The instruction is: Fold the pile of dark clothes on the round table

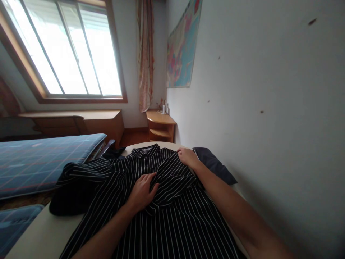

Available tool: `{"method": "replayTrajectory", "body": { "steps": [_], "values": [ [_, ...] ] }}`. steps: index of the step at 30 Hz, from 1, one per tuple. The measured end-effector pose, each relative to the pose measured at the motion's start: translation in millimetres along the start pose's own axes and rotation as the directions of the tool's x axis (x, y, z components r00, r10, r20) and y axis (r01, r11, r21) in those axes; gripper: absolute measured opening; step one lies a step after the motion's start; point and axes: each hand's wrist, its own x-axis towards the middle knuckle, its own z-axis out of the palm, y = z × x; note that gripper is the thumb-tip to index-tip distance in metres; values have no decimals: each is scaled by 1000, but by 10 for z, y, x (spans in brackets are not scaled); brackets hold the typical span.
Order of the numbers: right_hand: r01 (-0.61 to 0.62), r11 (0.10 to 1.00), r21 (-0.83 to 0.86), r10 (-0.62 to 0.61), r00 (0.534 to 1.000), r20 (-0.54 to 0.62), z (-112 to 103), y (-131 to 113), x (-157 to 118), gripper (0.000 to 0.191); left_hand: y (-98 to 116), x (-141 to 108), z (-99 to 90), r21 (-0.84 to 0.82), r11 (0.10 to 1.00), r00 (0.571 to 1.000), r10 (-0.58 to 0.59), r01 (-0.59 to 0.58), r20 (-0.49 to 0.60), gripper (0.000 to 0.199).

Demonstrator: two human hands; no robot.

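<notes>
Striped shirt [185,226], black with thin white lines, lies spread across a pale, smooth, round-ended table [29,235], its stiff collar [145,150] at the far end. One sleeve [88,169] stretches left in soft creases over a dark, rounded thing [71,199]; the other sleeve [175,176] is folded across the chest, its stripes slanting against the body's lengthwise ones. The left hand [142,192] rests on the folded cloth, fingers close together, thumb apart. The right hand [188,157] touches the shirt's far right shoulder, fingertips bunched; whether they pinch fabric I cannot tell. Flat dark cloth [215,167] juts out right, and a blue plaid mattress [45,162] lies left.
</notes>
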Motion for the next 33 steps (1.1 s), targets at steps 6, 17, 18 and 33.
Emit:
{"method": "replayTrajectory", "body": {
  "steps": [6, 17, 18, 33],
  "values": [
    [169, 984, -52, -161, 978, 135, 162, -46, 426, 42, 63, 3, -58, -17, 1000, 999, -13, 14, 32, 39],
    [172, 948, -268, -123, 974, 189, 147, 23, 682, 32, 73, 23, -74, -45, 997, 998, -58, 59, 25, 40],
    [156, 946, -284, -112, 980, 163, 146, 16, 691, 33, 69, 24, -62, -44, 997, 998, -59, 60, 17, 39],
    [73, 981, -182, -80, 996, -35, 419, -335, 481, 51, 14, 46, 36, 75, 997, 998, -27, 31, -49, 42]
  ]
}}
